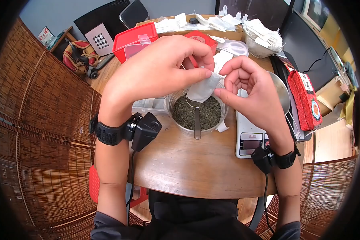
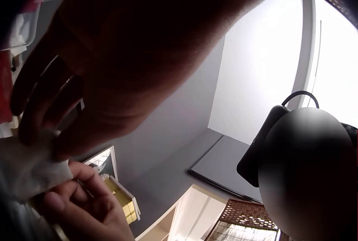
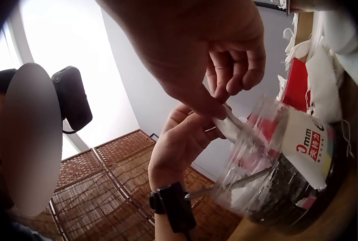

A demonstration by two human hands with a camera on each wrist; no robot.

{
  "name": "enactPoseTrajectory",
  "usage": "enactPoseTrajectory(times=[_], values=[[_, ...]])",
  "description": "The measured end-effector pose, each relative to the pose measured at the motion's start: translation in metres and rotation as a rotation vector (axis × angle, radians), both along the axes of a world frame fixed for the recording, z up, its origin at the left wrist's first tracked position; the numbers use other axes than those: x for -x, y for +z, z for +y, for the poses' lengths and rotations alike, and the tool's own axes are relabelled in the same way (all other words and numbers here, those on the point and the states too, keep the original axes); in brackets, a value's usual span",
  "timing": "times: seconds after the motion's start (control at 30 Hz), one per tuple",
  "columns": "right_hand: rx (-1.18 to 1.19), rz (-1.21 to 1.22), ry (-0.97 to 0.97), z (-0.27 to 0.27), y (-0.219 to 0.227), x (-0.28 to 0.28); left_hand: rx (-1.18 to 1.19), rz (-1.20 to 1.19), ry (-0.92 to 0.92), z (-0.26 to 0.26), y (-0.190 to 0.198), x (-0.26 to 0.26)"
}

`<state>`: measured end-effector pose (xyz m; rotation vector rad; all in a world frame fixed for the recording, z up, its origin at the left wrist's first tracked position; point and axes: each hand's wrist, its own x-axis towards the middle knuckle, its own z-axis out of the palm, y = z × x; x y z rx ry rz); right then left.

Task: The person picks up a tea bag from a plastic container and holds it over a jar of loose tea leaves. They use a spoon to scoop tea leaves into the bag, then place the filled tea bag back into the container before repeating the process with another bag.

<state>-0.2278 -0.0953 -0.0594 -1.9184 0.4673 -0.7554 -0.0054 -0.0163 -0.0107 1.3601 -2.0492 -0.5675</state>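
Closely held at the centre of the head view, a small white pouch (image 1: 204, 89) hangs tilted in the person's left hand (image 1: 164, 64), whose thumb and forefinger pinch its upper end. The right hand (image 1: 252, 86) is half curled just beside it, thumb tip at the pouch's near right edge; whether it grips the fabric or only touches it, I cannot tell. The pouch looks thin and soft, probably very light, with little stiffness of its own, so it would likely crease or sag under a firm squeeze, and a rough tug might tear it. The best hold is probably a light fingertip pinch at the top edge or corners, leaving the body unpressed; how full it is cannot be made out. Directly below stands a clear round tub (image 1: 180, 129) of dark green dried flakes (image 1: 184, 114), a metal spoon (image 1: 197, 124) leaning in it, handle over the near rim. Farther right on the wooden table (image 1: 176, 168) sits a white digital scale (image 1: 242, 120); beyond the hands are a red box (image 1: 136, 38) and a bowl (image 1: 258, 50) heaped with white items.
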Motion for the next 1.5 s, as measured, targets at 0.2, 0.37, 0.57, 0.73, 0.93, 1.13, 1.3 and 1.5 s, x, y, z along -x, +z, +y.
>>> enactPoseTrajectory(times=[0.2, 0.37, 0.57, 0.73, 0.93, 1.13, 1.3, 1.5], values=[[0.017, -0.122, 0.036, 0.005, 0.001, -0.004, 0.012, -0.048, -0.014, -0.002, -0.003, -0.001], [0.094, -0.091, 0.014, 0.004, 0.0, -0.005, -0.018, -0.056, 0.0, -0.001, 0.0, -0.001], [0.097, -0.06, 0.008, 0.003, 0.001, -0.003, -0.056, -0.005, -0.003, 0.0, 0.0, 0.001], [0.057, 0.084, 0.017, 0.002, 0.006, 0.002, -0.056, 0.028, 0.007, 0.0, -0.002, 0.0], [0.031, 0.063, 0.031, 0.002, 0.004, 0.003, -0.113, 0.061, 0.005, 0.001, -0.001, -0.004], [0.304, -0.032, -0.002, -0.004, -0.008, -0.001, -0.107, 0.086, 0.004, 0.001, -0.001, -0.003], [-0.131, 0.001, 0.019, -0.003, -0.001, 0.0, -0.06, 0.197, 0.056, 0.0, 0.002, 0.002], [0.057, -0.117, -0.097, 0.0, -0.007, -0.004, 0.047, 0.355, 0.072, -0.003, 0.002, 0.001]])
